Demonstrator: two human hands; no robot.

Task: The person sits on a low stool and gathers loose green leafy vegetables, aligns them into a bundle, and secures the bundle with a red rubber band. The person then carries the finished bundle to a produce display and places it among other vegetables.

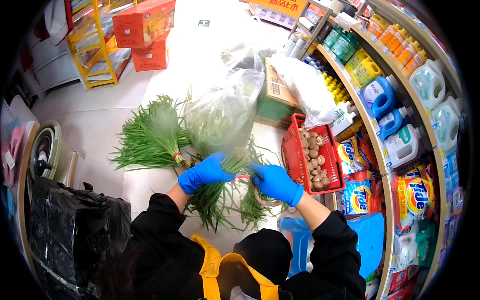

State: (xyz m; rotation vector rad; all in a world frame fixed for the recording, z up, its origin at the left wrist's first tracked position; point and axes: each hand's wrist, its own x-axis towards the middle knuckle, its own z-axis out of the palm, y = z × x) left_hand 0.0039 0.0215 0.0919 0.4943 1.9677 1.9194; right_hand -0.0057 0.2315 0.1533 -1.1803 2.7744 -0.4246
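My left hand [207, 172], in a blue glove, is closed round a bunch of garlic chives [211, 199], stem ends up and leaves hanging down. A thin red strip [243, 176] runs from this bunch to my right hand [277, 184], also gloved in blue, whose fingers pinch its end. Loose green stalks [250, 209] lie under my right hand, beside a partly hidden pale ring [267, 202]. Left of my hands, a larger bunch of chives [152, 134] lies on the floor with a red band [177, 157] round its stems. A clear plastic bag [220, 107] of greens stands just beyond.
A red basket [290, 156] of mushrooms [314, 155] sits to the right, near a cardboard box [277, 95]. Shelves [385, 160] of bottles and detergent bags line the right side. A blue stool [367, 240] is by my right arm; a black plastic bag [75, 225] is at left.
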